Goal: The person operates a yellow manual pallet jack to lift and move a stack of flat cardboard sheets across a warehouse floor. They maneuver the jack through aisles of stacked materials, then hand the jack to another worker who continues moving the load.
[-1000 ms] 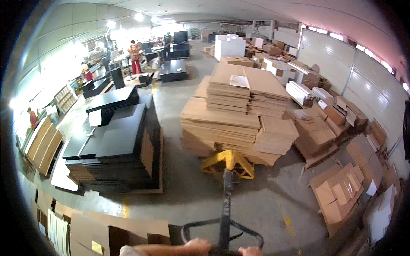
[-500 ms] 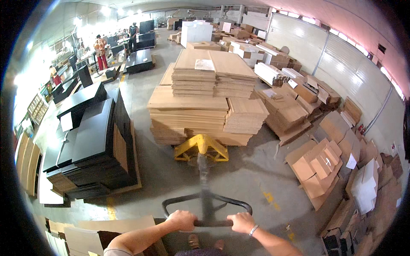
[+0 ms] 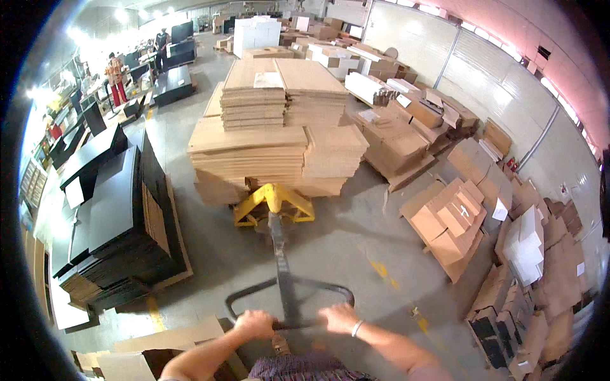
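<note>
Both of my hands are closed around the near bar of a black loop handle (image 3: 300, 324). My left hand (image 3: 255, 324) grips it toward its left end. On the other end is my right hand (image 3: 340, 319), with a pale band at its wrist. From the loop a dark, worn shaft (image 3: 279, 244) runs forward to the yellow frame of a pallet jack (image 3: 273, 198). A tall load of tan flat boards (image 3: 248, 164) rises just beyond that frame, in uneven stacks, with a white paper sheet (image 3: 268, 80) lying on top. The jack's forks are hidden by the load.
Black panels (image 3: 117, 216) are stacked on a pallet to the left. To the right lie cardboard pieces (image 3: 448, 222) on a pallet and a brown carton stack (image 3: 394, 143). White boxes (image 3: 256, 36) stand far ahead. Two people (image 3: 115, 77) stand at the far left.
The view has turned to the right, so the jack, load and surroundings sit farther left and higher in the picture. Both hands have kept their hold on the handle.
</note>
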The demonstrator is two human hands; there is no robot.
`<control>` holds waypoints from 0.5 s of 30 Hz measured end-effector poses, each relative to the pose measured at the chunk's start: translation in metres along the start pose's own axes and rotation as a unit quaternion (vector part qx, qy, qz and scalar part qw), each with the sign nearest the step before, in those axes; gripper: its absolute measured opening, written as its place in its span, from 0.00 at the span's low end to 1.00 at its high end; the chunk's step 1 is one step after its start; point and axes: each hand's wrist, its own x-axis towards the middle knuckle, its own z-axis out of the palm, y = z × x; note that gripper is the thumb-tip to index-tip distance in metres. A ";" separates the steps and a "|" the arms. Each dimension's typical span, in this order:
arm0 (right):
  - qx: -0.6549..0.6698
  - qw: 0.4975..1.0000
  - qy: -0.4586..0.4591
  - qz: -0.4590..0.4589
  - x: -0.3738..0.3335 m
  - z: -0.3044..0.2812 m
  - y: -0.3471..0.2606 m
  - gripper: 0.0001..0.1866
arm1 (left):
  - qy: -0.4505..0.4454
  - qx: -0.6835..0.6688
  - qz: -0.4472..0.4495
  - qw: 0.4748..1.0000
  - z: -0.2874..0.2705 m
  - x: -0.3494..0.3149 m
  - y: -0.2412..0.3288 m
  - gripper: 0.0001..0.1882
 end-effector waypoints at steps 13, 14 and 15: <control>0.005 0.997 -0.042 -0.061 -0.010 0.188 0.035 0.09 | -0.053 -0.017 0.027 0.998 0.166 0.062 -0.014 0.26; 0.013 0.998 -0.045 -0.042 -0.008 0.159 0.032 0.09 | -0.068 -0.011 0.018 0.997 0.141 0.059 -0.012 0.25; 0.017 0.998 -0.048 -0.028 -0.006 0.124 0.024 0.09 | -0.080 -0.008 0.005 0.997 0.107 0.047 -0.007 0.25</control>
